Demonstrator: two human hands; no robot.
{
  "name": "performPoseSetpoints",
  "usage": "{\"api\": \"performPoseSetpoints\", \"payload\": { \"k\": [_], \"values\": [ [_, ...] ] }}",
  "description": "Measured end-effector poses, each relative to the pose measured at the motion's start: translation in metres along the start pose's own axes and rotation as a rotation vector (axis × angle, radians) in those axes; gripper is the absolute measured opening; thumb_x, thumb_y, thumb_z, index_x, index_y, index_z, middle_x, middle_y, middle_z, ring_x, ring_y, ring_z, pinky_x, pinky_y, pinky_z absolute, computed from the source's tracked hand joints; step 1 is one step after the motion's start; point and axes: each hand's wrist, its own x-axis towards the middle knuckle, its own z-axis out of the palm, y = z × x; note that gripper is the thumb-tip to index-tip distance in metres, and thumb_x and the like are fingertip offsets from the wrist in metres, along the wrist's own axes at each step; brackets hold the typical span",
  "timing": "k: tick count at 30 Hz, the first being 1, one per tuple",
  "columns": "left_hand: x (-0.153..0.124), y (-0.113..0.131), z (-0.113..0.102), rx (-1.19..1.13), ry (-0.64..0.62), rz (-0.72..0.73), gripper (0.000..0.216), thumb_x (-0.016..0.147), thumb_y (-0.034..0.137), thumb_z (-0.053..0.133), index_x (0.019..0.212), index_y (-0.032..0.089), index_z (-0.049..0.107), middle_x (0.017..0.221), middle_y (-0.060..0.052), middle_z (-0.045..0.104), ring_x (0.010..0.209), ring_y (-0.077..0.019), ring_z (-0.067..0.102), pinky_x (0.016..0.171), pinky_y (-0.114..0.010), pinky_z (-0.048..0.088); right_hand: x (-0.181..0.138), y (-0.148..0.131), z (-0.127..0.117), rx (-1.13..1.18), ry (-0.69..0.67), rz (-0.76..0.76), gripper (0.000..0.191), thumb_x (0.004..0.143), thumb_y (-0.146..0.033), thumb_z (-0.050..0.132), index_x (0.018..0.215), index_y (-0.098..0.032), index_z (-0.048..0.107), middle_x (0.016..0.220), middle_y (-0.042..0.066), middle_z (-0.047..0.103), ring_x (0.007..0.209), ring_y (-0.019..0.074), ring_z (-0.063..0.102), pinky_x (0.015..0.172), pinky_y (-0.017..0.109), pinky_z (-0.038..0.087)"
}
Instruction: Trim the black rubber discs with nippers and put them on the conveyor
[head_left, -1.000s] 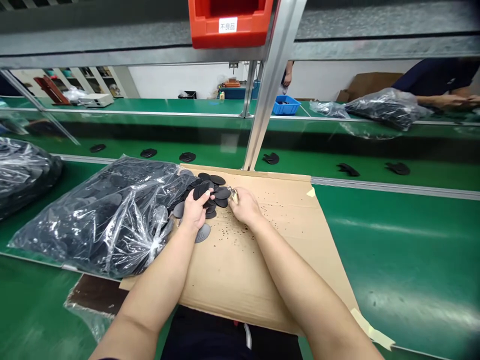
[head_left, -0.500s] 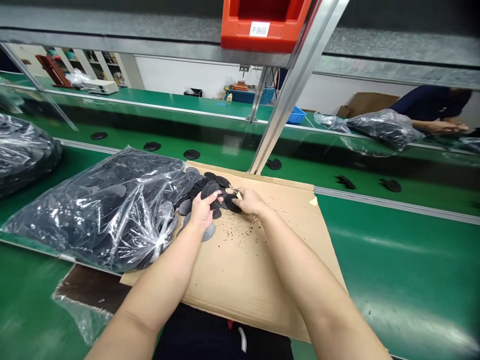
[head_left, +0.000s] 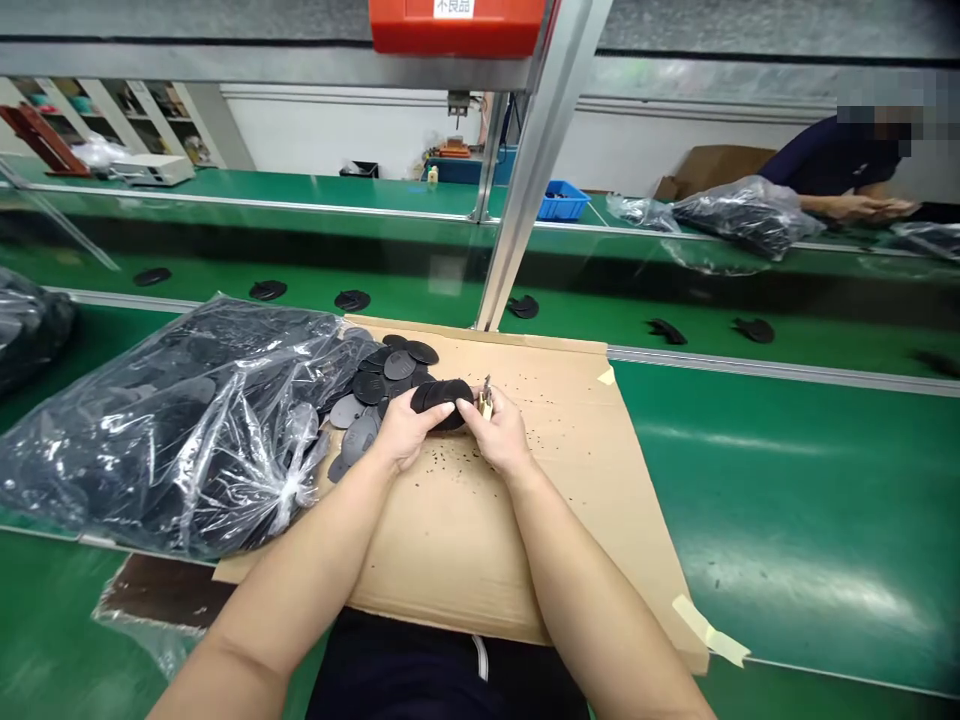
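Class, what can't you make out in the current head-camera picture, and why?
Head view, now:
Red plastic bin: upper part cut off by the top edge.
Thin, round black discs: count hidden by their overlap, the left hand and the right hand.
Small metal tool with yellowish handle: partly covered by the right hand.
Bulging clear plastic bag at far left: cut off by the left edge.
Dark object at far right: shape blurred.

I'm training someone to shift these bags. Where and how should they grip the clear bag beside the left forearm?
Probably by the bunched plastic at the near right corner of the clear bag, coming down from above: the bag gathers there into tight creases, while the left forearm crowds it from the right.
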Motion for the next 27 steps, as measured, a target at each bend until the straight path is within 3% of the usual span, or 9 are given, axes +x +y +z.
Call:
{"api": "performPoseSetpoints", "payload": {
  "k": [4,8,15,21,27],
  "values": [
    [0.001,-0.002,-0.003,0.06,0.026,0.019,0.041,0.055,0.021,0.087,0.092,0.012,0.07,0.093,-0.007,0.072,0.087,-0.0179,0.065,0.092,-0.038,0.048,-0.002,-0.004,-0.006,-0.119,-0.059,-0.046,0.026,0.077,-0.042,0.066,0.086,-0.019,0.062,0.07,-0.001,0.059,0.063,0.0135,0.052,0.063,0.026,0.044],
    [0.001,0.0,-0.002,0.018,0.046,-0.02,0.041,0.053,0.02,0.088,0.089,0.012,0.069,0.088,-0.005,0.071,0.082,-0.0168,0.065,0.087,-0.037,0.05,-0.003,-0.006,-0.008,-0.062,-0.123,-0.039,0.031,0.078,-0.044,0.066,0.095,-0.018,0.064,0.082,0.003,0.066,0.073,0.0163,0.059,0.071,0.029,0.048],
    [-0.001,0.001,-0.003,0.067,-0.01,-0.018,0.036,0.055,0.022,0.087,0.085,0.012,0.07,0.083,-0.004,0.071,0.077,-0.0153,0.064,0.081,-0.032,0.051,-0.007,-0.009,-0.006,0.063,-0.065,-0.057,0.045,0.072,-0.049,0.073,0.103,-0.018,0.062,0.094,0.005,0.066,0.082,0.0188,0.062,0.079,0.033,0.051],
    [-0.005,-0.001,0.001,0.095,-0.036,-0.002,0.039,0.053,0.024,0.088,0.086,0.012,0.071,0.089,-0.007,0.072,0.082,-0.0187,0.065,0.086,-0.037,0.05,-0.008,-0.012,-0.005,-0.012,-0.123,-0.035,0.034,0.08,-0.05,0.064,0.092,-0.018,0.065,0.086,0.005,0.069,0.08,0.0203,0.065,0.076,0.033,0.052],
    [-0.004,-0.002,0.003,0.073,-0.02,-0.003,0.04,0.054,0.025,0.088,0.087,0.012,0.071,0.09,-0.008,0.072,0.083,-0.0186,0.065,0.087,-0.037,0.05,-0.008,-0.007,-0.001,-0.035,-0.064,-0.003,0.036,0.079,-0.052,0.065,0.092,-0.018,0.067,0.088,0.005,0.071,0.08,0.0206,0.065,0.078,0.034,0.052]
  ]
}}
